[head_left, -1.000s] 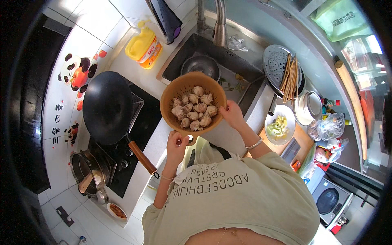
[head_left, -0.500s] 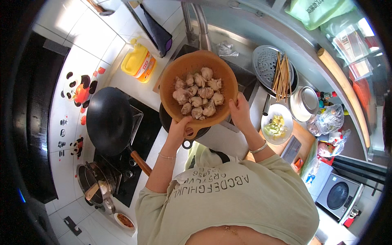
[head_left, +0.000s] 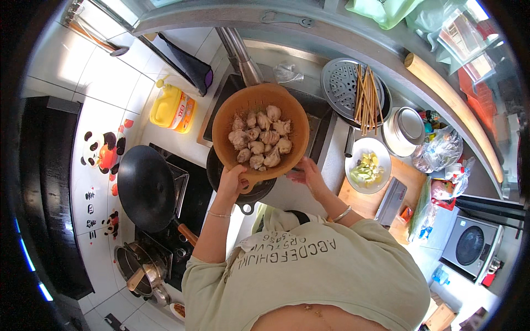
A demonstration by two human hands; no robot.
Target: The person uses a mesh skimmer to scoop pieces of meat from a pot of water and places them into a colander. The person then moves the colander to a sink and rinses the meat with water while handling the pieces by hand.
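An orange-brown colander (head_left: 223, 124) holding several pale chunks of meat (head_left: 270, 138) hangs over the sink edge. My left hand (head_left: 232, 181) is closed around its handle at the near side. Just off the colander's lower right rim, my right hand (head_left: 307, 175) has its fingers apart with nothing seen in them; whether a fingertip still touches the rim is hard to tell. Under the colander shows part of a black pan (head_left: 256, 193) with a loop at its near edge, the rest hidden.
A black wok (head_left: 146, 187) and a steel pot (head_left: 132, 270) stand on the stove at left. Behind is a yellow jug (head_left: 172, 110). To the right are a plate of chopped vegetables (head_left: 367, 165), a cleaver (head_left: 391, 201) on a cutting board (head_left: 353, 193), and chopsticks (head_left: 369, 99) on a steamer rack (head_left: 339, 83).
My right hand has come off the colander's rim and moved left and down. The colander has shifted slightly left and down in view, with my left hand still on its handle.
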